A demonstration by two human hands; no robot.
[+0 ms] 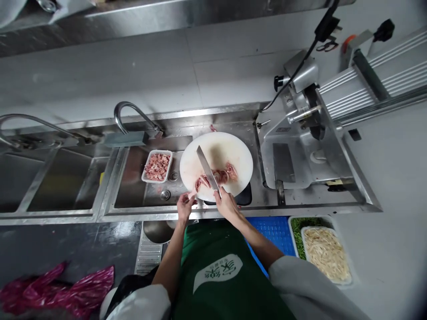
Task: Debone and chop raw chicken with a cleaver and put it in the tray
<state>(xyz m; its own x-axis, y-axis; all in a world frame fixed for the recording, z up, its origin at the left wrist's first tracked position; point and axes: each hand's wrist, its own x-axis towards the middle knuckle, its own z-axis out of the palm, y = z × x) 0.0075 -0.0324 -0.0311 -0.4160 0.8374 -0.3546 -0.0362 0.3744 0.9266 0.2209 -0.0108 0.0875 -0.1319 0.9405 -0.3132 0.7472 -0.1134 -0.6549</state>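
My right hand (227, 203) is closed around the handle of a knife (207, 166), whose long blade slants up and left over the raw meat (221, 177). The meat lies in pieces on a round white cutting board (215, 144). At the board's lower left edge, my left hand (185, 206) pinches the end of a pale piece of meat (192, 194). The fingers hide part of that piece. To the left, a white tub (144, 180) full of chopped meat (157, 167) sits in the sink.
Sinks (133, 195) with curved faucets (133, 106) extend to the left. A slicing machine (302, 102) stands at the right, with a cleaver (283, 164) lying by it. Low on the right are containers of shredded food (325, 249). A metal shelf (140, 22) crosses above.
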